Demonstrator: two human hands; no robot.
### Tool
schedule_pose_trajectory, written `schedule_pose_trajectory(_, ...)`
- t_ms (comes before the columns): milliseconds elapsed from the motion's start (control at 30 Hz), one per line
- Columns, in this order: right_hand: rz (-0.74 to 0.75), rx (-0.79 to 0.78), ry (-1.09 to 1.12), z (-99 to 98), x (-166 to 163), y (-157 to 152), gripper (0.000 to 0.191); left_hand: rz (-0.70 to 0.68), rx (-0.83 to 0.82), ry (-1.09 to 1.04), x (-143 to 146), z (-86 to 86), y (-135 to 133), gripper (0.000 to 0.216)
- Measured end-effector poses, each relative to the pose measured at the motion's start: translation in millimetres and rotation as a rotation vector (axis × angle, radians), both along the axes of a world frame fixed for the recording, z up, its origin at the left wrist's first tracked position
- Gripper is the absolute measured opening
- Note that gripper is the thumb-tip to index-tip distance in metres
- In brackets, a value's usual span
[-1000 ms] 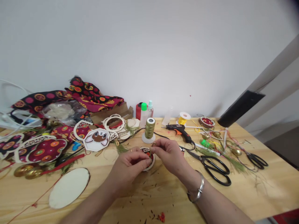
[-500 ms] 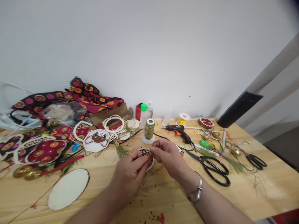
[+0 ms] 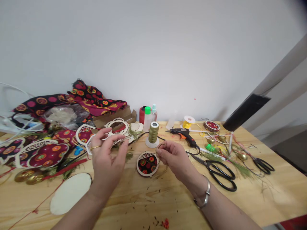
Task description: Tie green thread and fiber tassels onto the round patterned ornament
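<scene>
My left hand point(image 3: 107, 155) is raised over the table with its fingers apart, holding nothing. It is in front of the white octagonal piece and hides most of it. My right hand point(image 3: 175, 158) is closed in a pinch on a thin brownish cord point(image 3: 165, 172), whose loose end trails below the fingers. Just left of those fingertips is a round ornament point(image 3: 147, 166) with a pale fretwork frame and dark flowered fabric inside. Whether the cord runs through the ornament I cannot tell. Behind it stands a spool of olive thread point(image 3: 153, 133).
Right of my hand lie black-handled scissors point(image 3: 222, 174) and a glue gun point(image 3: 184, 134). A yellow spool point(image 3: 188, 122) stands at the back. Patterned fabric point(image 3: 96, 97) and fabric-covered pieces point(image 3: 51, 155) crowd the left, with an oval white board point(image 3: 70, 194) in front.
My left hand has let go of the round ornament and moved left and up, its fingers spreading. The ornament is now uncovered. My right hand stays nearly in place, still pinching.
</scene>
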State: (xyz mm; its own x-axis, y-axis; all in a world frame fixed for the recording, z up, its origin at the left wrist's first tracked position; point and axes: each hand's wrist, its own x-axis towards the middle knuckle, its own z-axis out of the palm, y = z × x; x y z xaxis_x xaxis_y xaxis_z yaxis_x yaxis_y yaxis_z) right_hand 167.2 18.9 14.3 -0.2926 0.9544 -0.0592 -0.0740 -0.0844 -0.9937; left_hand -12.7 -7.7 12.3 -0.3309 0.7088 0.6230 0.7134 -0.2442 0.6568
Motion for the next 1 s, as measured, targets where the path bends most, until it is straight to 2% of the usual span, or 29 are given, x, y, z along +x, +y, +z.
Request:
schedule_pose_trajectory(100, 0.007, 0.011, -0.037, 3.4, -2, -3, 0.015, -0.273, -0.046, -0.188, 7, -1.0, -3, 0.026)
schedule_pose_trajectory(200, 0.015, 0.021, -0.076, 6.0, -4, -5, 0.014, -0.591, -0.342, -0.448, 17, -3.6, -9, 0.039)
schedule_pose_trajectory(300, 0.010, 0.029, -0.105, 5.6, -5, -7, 0.013, -0.718, -0.571, -0.585, 24, -5.2, -13, 0.042)
schedule_pose_trajectory(500, 0.088, -0.009, -0.028, 1.7, -6, -8, 0.008, -0.678, -0.614, -0.529, 27, -4.8, -13, 0.036)
schedule_pose_trajectory(667, 0.024, 0.068, -0.150, -1.5, -5, -5, 0.006, -0.671, -0.551, -0.484, 28, -8.6, -11, 0.030)
schedule_pose_trajectory(767, 0.020, 0.088, -0.181, -4.5, -5, -5, 0.006, -0.612, -0.527, -0.478, 27, -11.3, -10, 0.023)
schedule_pose_trajectory(867, 0.005, 0.083, -0.187, -7.3, -5, -5, 0.008, -0.552, -0.551, -0.515, 26, -9.9, -8, 0.016)
schedule_pose_trajectory(1000, 0.014, 0.088, -0.201, -9.4, -4, -4, 0.008, -0.536, -0.611, -0.561, 25, -4.4, -8, 0.009)
